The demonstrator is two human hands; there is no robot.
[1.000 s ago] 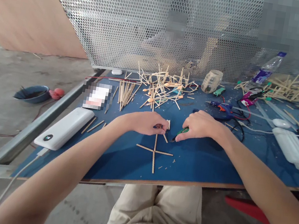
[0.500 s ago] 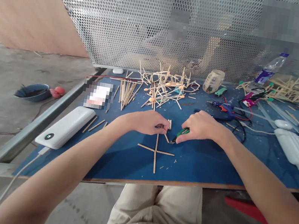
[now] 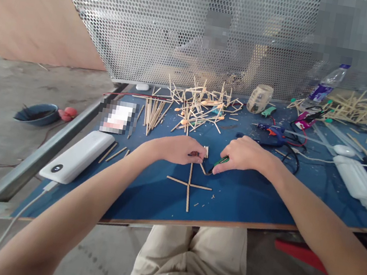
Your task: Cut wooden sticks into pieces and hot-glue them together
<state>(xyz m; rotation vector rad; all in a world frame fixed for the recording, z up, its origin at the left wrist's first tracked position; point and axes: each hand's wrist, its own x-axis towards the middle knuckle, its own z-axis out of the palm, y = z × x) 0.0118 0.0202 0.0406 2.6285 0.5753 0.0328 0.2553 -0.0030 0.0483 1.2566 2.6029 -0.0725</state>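
My left hand (image 3: 181,149) is closed, pinching a short thin wooden stick (image 3: 203,169) that slants down to the right. Fingers wrap the green handle of a utility knife (image 3: 220,162) in my right hand (image 3: 242,157), and the knife's dark tip meets the stick's lower end or lies very close to it. Just beyond the left fingertips are several short stick pieces (image 3: 206,150), partly hidden. Below the hands, a cross of thin sticks (image 3: 189,185) lies flat on the blue tabletop (image 3: 146,192), with small wood shavings (image 3: 203,204) to its right.
A tangled stick structure (image 3: 203,105) and a row of loose sticks (image 3: 154,114) lie at the back. Left are a white power bank (image 3: 76,157) and a blurred phone-like rectangle (image 3: 118,117). Right are a glue gun (image 3: 273,134), a jar (image 3: 259,98), a bottle (image 3: 325,88) and a white power strip (image 3: 359,181).
The knife in my right hand has tilted slightly and its tip has moved a little closer to the stick. The whole view has shifted slightly; my left hand keeps its pinch.
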